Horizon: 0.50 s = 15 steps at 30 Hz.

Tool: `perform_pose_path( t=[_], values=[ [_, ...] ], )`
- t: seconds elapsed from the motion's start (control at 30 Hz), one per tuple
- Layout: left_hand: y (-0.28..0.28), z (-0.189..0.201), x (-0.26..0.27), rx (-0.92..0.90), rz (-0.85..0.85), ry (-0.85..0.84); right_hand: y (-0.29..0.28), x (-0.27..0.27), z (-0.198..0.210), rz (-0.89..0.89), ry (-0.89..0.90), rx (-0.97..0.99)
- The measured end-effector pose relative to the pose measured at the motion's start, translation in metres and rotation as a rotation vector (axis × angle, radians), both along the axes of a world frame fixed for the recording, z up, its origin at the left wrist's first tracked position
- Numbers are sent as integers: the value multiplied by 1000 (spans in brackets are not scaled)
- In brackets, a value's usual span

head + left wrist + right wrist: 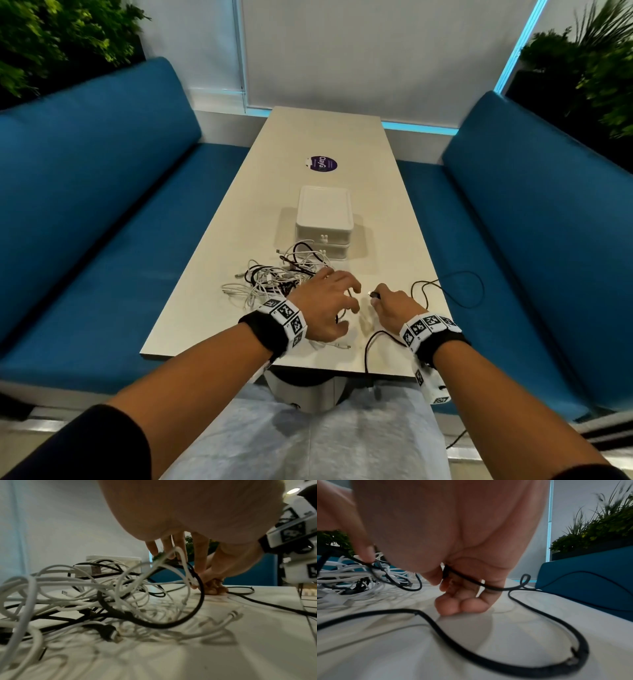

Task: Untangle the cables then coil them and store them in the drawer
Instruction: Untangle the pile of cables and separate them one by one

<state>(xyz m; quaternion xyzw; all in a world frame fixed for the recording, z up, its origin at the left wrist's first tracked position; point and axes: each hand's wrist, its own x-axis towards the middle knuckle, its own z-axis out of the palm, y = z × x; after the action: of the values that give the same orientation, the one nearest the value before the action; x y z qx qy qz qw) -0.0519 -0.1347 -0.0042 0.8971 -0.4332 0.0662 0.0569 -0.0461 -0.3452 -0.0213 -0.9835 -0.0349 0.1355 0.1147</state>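
The task is only beginning. The right hand (394,305) is pinching the plug end of one black cable (455,291), which is already lying mostly free on the counter (325,137), looping to the right. The left hand (325,305) is hovering with spread, bent fingers (199,553) at the edge of the tangled cables (277,277), hooking a white strand. Nothing is coiled yet. The white drawer box (323,219) is standing shut just behind the tangle.

"ClayG" on the round purple sticker (321,163) on the table (376,205)
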Motion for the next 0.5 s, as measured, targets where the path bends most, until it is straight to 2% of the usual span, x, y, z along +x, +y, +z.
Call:
perform_pose_path(
  t=[0.13, 0.23, 0.37, 0.5],
  values=[
    [-3, -6, -10, 235, -67, 65, -2, -2, 3, 15, 26, 7],
    [-4, -8, -11, 356, -54, 41, -1, -3, 4, 25, 53, -11],
    [-5, -12, -10, 338, -47, -18, 4, -3, 5, -47, 68, -37],
    [-9, -8, 1, 180, 107, 192, 7, 3, 3, -89, 99, 55]
  ],
)
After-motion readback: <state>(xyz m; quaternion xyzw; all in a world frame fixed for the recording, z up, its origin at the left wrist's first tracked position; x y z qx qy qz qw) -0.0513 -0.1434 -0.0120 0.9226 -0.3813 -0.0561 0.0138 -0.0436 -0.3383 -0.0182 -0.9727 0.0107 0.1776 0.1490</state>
